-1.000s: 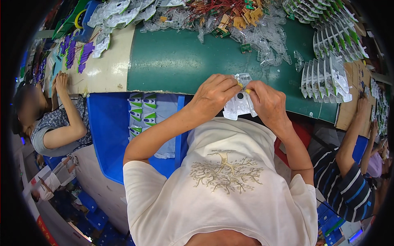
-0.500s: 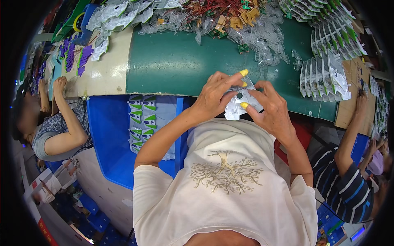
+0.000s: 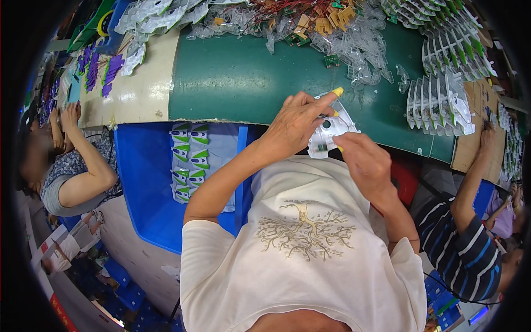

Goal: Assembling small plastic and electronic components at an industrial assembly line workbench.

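A silver-white plastic shell [image 3: 333,128] with a dark round hole is held just over the near edge of the green bench. My left hand [image 3: 296,124] grips its left side, with fingers reaching over the top. Yellow covers sit on some fingertips of both hands. At the shell's lower right edge, my right hand [image 3: 369,163] is closed, thumb and bunched fingers pinching there. Whether a small part is also between those fingers is hidden. Near the shell's lower left corner a small greenish patch [image 3: 321,147] shows.
Clear plastic parts [image 3: 359,55], red wires [image 3: 298,10] and orange pieces [image 3: 334,21] heap at the back of the bench [image 3: 232,83]. Rows of shells [image 3: 440,105] stand at right. A blue bin [image 3: 146,199] with green-white parts [image 3: 181,160] sits at lower left. Co-workers flank me.
My right hand has moved down and closed its fingers at the shell's lower right edge. The shell has shifted slightly right, and my left hand has kept its grip.
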`<state>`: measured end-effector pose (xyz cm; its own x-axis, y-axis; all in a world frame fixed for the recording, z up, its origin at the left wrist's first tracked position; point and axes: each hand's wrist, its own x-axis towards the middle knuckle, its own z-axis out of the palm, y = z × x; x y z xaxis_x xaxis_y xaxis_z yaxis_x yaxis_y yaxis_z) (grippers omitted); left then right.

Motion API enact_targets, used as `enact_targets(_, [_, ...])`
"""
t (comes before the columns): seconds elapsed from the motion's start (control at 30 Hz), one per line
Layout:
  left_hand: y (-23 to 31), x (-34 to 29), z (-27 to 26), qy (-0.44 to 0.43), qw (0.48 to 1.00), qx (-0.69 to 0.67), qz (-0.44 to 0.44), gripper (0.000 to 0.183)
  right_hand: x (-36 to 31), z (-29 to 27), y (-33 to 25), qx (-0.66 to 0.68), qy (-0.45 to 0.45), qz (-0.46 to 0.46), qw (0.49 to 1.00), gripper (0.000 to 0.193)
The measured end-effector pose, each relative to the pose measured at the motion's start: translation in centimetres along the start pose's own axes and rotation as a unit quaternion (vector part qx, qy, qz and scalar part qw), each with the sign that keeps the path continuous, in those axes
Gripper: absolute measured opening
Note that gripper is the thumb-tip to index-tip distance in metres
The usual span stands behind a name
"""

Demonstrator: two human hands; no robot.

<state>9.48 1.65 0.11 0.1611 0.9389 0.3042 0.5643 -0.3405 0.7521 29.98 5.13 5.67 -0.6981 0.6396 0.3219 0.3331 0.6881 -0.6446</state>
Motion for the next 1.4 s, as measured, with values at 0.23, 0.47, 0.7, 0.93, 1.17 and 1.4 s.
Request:
enact_targets(0.23, [-0.5,0.2,-0.2,-0.002,0.999,-0.043,-0.004,0.067,-0.8,1.2,0.7,-0.083,0.013,-0.016,0.996,0.027])
enact_targets(0.47, [-0.5,0.3,-0.1,-0.001,0.998,-0.059,-0.024,0.061,-2.8,0.6,3.7,0.05,0.061,0.217,0.973,0.028])
enact_targets(0.7, [6.5,4.1,-5.2,0.087,0.979,-0.182,0.015,0.054,-2.6,-2.8,2.6,0.122,0.126,0.205,0.963,0.023])
enact_targets(0.93, [14.2,7.4,-9.8,-0.018,0.763,-0.615,0.197,0.034,-1.0,-15.9,4.2,0.081,0.38,0.231,0.892,0.015])
enact_targets(1.17, [14.3,5.1,-10.4,0.061,0.785,-0.595,0.162,0.033,0.9,-17.1,8.2,0.179,0.365,0.213,0.888,0.016])
enact_targets(1.4, [16.4,5.8,-8.4,0.112,0.8,-0.577,0.12,0.032,-2.8,-18.7,13.4,0.19,0.392,0.224,0.872,0.022])
